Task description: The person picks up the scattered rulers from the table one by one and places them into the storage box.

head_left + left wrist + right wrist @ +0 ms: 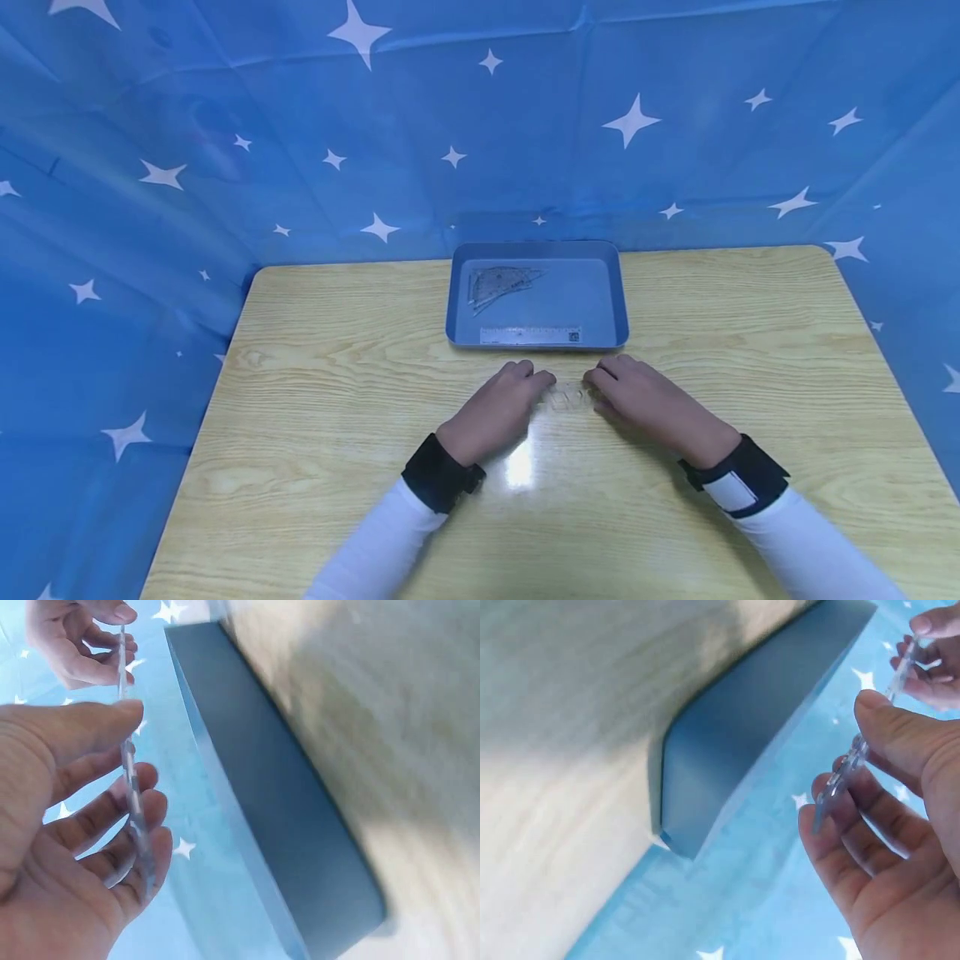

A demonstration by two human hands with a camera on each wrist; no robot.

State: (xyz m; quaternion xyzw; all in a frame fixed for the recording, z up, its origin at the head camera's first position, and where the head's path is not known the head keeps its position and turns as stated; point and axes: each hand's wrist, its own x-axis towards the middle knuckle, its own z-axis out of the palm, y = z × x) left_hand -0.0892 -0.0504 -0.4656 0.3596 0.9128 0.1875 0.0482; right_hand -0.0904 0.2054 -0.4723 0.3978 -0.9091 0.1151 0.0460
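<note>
Both hands hold a thin, clear plastic piece (567, 397) just in front of the blue tray (581, 292). My left hand (491, 415) grips its left end, thumb on one face and fingers behind. At the other end my right hand (662, 408) pinches it the same way. In the left wrist view the plastic piece (132, 791) shows edge-on as a narrow strip; I cannot tell its kind. The right wrist view also shows the piece (844, 780) nearly edge-on, between thumb and fingers. Fingers hide both ends in the head view.
The tray stands at the table's back edge. Inside it lie clear set squares (501, 285) at the left and a clear ruler (528, 335) along the front wall. A blue star-patterned cloth (525, 167) hangs behind the wooden table (337, 375).
</note>
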